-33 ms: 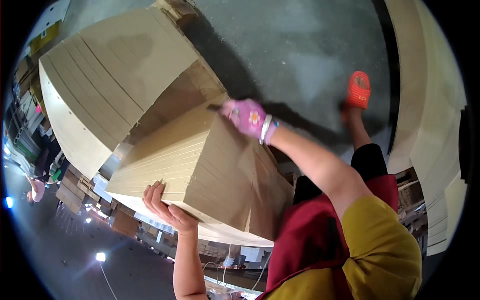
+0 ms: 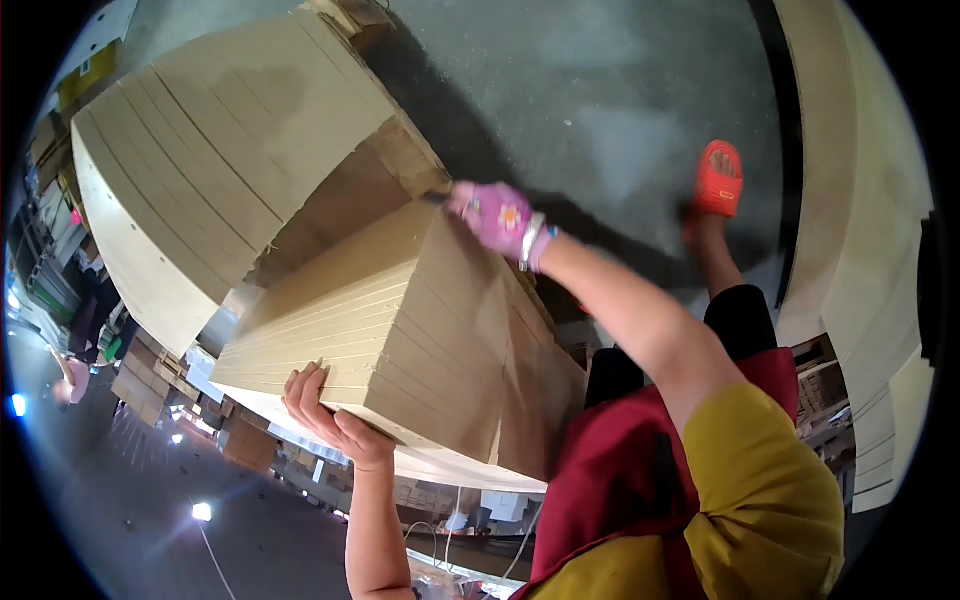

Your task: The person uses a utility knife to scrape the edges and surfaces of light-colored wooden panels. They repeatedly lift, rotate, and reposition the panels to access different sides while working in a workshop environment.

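Both hands (image 2: 345, 428) (image 2: 500, 217) work, left on boards (image 2: 330, 300), right gripping a dark tool (image 2: 435, 197)

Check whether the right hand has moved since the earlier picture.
Yes: the right gloved hand has shifted slightly up the picture, away from the near corner of the stacked panels, which sits in practically the same place.

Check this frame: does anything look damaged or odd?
The right hand is gloved while the left hand, on the near pale stack, is bare: an odd mismatch. Frayed bits also stick out from an edge of the far pale stack.
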Available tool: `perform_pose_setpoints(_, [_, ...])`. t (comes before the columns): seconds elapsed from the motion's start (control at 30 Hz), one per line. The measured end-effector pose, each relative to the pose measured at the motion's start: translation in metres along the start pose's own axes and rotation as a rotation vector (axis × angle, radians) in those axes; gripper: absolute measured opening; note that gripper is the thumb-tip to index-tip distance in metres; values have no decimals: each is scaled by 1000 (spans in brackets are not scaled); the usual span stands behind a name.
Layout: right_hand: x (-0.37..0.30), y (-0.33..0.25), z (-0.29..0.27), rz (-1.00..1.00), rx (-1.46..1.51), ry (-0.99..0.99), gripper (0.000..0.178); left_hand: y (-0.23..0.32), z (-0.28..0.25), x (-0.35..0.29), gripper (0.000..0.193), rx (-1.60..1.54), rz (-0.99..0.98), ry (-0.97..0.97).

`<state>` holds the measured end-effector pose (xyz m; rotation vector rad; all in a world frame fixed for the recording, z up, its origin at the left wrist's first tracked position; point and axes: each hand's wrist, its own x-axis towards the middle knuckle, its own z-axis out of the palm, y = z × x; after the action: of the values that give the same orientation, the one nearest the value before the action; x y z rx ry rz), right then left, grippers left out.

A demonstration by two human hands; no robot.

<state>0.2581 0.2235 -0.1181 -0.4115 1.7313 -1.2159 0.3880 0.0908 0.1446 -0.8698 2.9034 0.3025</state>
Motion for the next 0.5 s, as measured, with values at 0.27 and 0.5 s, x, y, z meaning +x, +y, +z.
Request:
perform_pose_setpoints(0.27, [18,0,-30,114,-282,-27,27,-1,4,-3,56,-15,-9,20])
perform_pose_setpoints(0.5, [-176,-95,-54,467,719,-136,23,1,-3,-5,36,-11,-77,78])
